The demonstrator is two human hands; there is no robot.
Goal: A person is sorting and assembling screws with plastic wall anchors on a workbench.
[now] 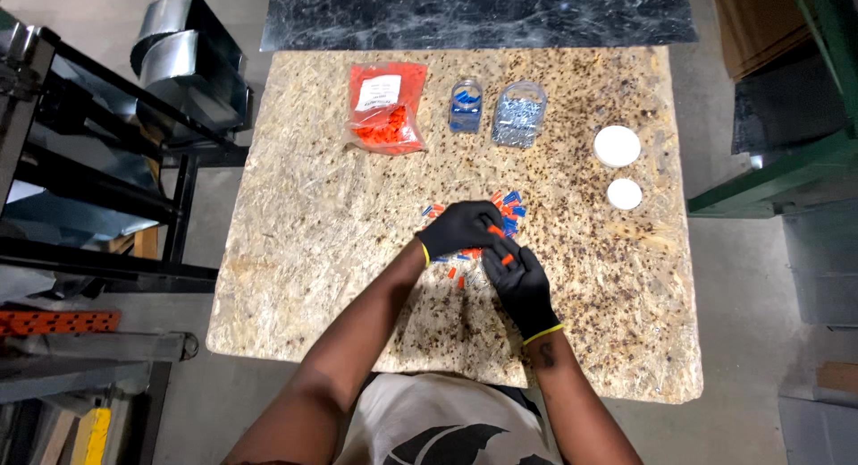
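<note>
Left hand (458, 229), black-gloved: curled over the pile of orange and blue wire connectors (500, 216) at frame centre. Right hand (518, 277): fingers pinching one orange connector (507, 259). Two jars (519, 114), two white lids (618, 147), one orange bag (386, 107), upper frame.

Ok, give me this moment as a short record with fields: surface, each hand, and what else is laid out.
surface: speckled board table
left hand: black glove, over a pile of small orange and blue pieces
right hand: black glove, orange piece at the fingers
far side: orange bag; small clear jar with blue pieces; larger clear jar with pale pieces
right side: two white round lids, off the jars
</note>
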